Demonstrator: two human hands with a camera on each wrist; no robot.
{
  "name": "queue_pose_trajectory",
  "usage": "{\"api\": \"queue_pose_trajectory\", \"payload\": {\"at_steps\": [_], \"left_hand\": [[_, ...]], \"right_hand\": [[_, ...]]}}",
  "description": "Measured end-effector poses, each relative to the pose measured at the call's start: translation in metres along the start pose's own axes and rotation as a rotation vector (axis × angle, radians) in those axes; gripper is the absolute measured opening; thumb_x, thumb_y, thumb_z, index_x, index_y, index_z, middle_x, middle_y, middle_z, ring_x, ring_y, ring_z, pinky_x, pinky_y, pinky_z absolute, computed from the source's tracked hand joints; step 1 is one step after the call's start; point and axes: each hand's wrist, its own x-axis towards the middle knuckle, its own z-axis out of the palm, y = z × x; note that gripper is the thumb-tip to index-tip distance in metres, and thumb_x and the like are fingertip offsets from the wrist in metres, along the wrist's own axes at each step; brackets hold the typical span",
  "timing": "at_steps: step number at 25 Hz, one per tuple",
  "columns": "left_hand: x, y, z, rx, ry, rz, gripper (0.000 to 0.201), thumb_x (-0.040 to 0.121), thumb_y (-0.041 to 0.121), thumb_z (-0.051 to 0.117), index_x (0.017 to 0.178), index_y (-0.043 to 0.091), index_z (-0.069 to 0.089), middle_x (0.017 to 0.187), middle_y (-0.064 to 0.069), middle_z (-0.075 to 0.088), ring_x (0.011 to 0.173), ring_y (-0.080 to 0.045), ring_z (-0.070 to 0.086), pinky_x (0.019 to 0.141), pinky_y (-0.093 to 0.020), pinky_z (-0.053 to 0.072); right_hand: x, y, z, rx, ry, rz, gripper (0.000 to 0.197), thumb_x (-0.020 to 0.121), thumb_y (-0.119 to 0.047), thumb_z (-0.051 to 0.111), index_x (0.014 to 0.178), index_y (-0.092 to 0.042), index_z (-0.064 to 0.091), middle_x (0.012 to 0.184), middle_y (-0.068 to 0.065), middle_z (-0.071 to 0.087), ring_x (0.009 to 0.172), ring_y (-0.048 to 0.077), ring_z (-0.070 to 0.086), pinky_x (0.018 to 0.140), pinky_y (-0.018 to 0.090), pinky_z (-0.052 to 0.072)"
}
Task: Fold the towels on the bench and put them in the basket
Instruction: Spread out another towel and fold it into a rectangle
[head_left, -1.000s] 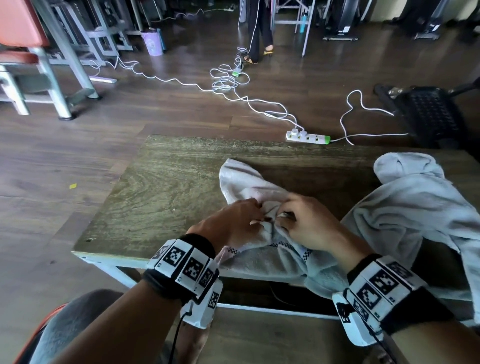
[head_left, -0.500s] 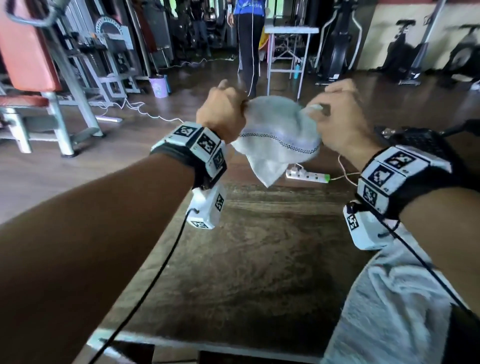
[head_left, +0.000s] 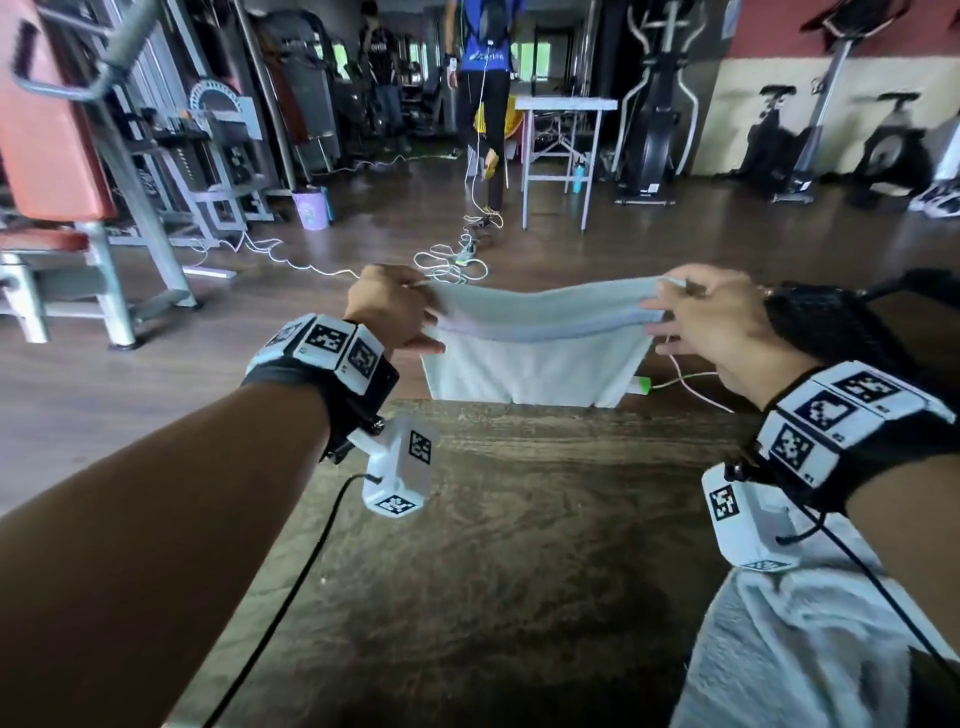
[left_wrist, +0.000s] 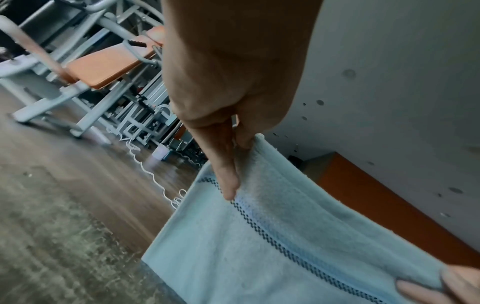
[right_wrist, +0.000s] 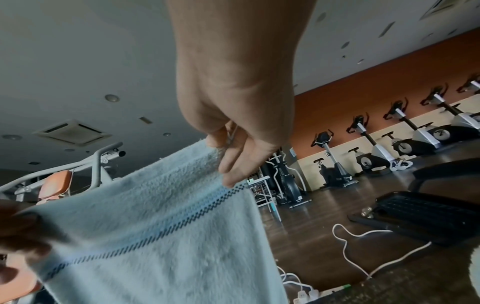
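A pale grey towel (head_left: 535, 353) with a dark checked stripe hangs stretched in the air beyond the far edge of the wooden bench (head_left: 493, 545). My left hand (head_left: 397, 309) pinches its top left corner and my right hand (head_left: 696, 317) pinches its top right corner. In the left wrist view the towel (left_wrist: 272, 246) hangs from my fingers (left_wrist: 228, 174). The right wrist view shows the towel (right_wrist: 155, 226) held the same way at the fingers (right_wrist: 231, 164). A second towel (head_left: 810, 649) lies crumpled on the bench at my near right. A black mesh basket (head_left: 826, 327) sits behind my right hand.
White cables and a power strip (head_left: 644, 385) lie on the wooden floor past the bench. Gym machines with orange pads (head_left: 57, 171) stand at the left. A person (head_left: 485, 104) stands by a white table (head_left: 563, 135) at the back. Exercise bikes (head_left: 893, 150) line the right wall.
The towel was bunched on the bench, then lifted. My hands have since moved apart and spread it flat between them.
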Motion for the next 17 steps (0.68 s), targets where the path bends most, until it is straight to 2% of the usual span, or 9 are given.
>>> {"api": "queue_pose_trajectory", "payload": {"at_steps": [1, 3, 6, 9, 11, 13, 16, 17], "left_hand": [[0.005, 0.0, -0.004, -0.002, 0.053, 0.046, 0.022, 0.093, 0.0, 0.05, 0.099, 0.008, 0.069, 0.09, -0.012, 0.072, 0.066, -0.032, 0.072, 0.068, -0.048, 0.062], [0.013, -0.001, -0.015, -0.014, 0.192, 0.199, 0.019, 0.091, 0.008, 0.054, 0.089, 0.011, 0.072, 0.087, -0.007, 0.07, 0.071, -0.027, 0.07, 0.073, -0.046, 0.062], [0.0, -0.001, -0.029, 0.064, 0.295, 0.346, 0.018, 0.089, 0.02, 0.056, 0.089, 0.011, 0.072, 0.082, -0.009, 0.069, 0.073, -0.023, 0.062, 0.08, -0.042, 0.059], [-0.028, -0.013, -0.037, 0.322, 0.265, 0.359, 0.018, 0.091, 0.021, 0.06, 0.089, 0.01, 0.074, 0.086, -0.015, 0.071, 0.081, -0.026, 0.061, 0.078, -0.031, 0.051], [-0.047, -0.021, -0.038, 0.454, 0.169, 0.369, 0.015, 0.091, 0.018, 0.062, 0.089, 0.011, 0.075, 0.083, -0.015, 0.07, 0.083, -0.028, 0.063, 0.072, -0.027, 0.045], [-0.063, -0.024, -0.039, 0.511, 0.11, 0.373, 0.014, 0.09, 0.019, 0.063, 0.089, 0.012, 0.075, 0.078, -0.015, 0.069, 0.081, -0.03, 0.064, 0.069, -0.024, 0.041], [-0.078, -0.015, -0.048, 0.53, 0.151, 0.408, 0.016, 0.092, 0.019, 0.059, 0.086, 0.011, 0.071, 0.075, -0.014, 0.064, 0.075, -0.031, 0.059, 0.067, -0.027, 0.04], [-0.083, -0.012, -0.052, 0.558, 0.16, 0.432, 0.016, 0.092, 0.017, 0.057, 0.085, 0.009, 0.069, 0.075, -0.013, 0.064, 0.074, -0.031, 0.058, 0.066, -0.027, 0.039]], "right_hand": [[-0.002, 0.0, -0.002, 0.012, -0.012, -0.04, 0.014, 0.101, -0.02, 0.055, 0.092, -0.024, 0.065, 0.102, 0.004, 0.073, 0.092, 0.02, 0.072, 0.074, 0.041, 0.062], [-0.009, 0.0, -0.006, 0.033, -0.063, -0.114, 0.012, 0.1, -0.02, 0.058, 0.094, -0.025, 0.068, 0.098, -0.004, 0.07, 0.095, 0.012, 0.068, 0.078, 0.038, 0.061], [-0.026, -0.004, -0.008, 0.027, -0.182, -0.094, 0.011, 0.099, -0.017, 0.06, 0.094, -0.025, 0.066, 0.093, -0.009, 0.066, 0.103, 0.017, 0.068, 0.083, 0.04, 0.06], [-0.036, 0.005, -0.011, -0.104, -0.166, -0.088, 0.019, 0.097, -0.021, 0.063, 0.081, -0.03, 0.065, 0.093, 0.002, 0.071, 0.101, 0.028, 0.07, 0.086, 0.052, 0.058], [-0.042, 0.012, -0.019, -0.159, -0.085, -0.117, 0.021, 0.095, -0.023, 0.066, 0.076, -0.034, 0.067, 0.083, -0.007, 0.069, 0.095, 0.027, 0.07, 0.086, 0.052, 0.057], [-0.051, 0.014, -0.029, -0.118, -0.023, -0.155, 0.017, 0.094, -0.021, 0.067, 0.082, -0.032, 0.07, 0.083, -0.009, 0.07, 0.095, 0.025, 0.07, 0.088, 0.05, 0.057], [-0.066, 0.012, -0.042, -0.059, -0.011, -0.208, 0.007, 0.094, -0.023, 0.067, 0.093, -0.024, 0.074, 0.093, 0.006, 0.075, 0.093, 0.029, 0.071, 0.089, 0.05, 0.057], [-0.074, 0.011, -0.047, -0.071, -0.036, -0.233, 0.009, 0.095, -0.023, 0.066, 0.097, -0.019, 0.075, 0.094, 0.006, 0.075, 0.09, 0.025, 0.071, 0.09, 0.045, 0.058]]}}
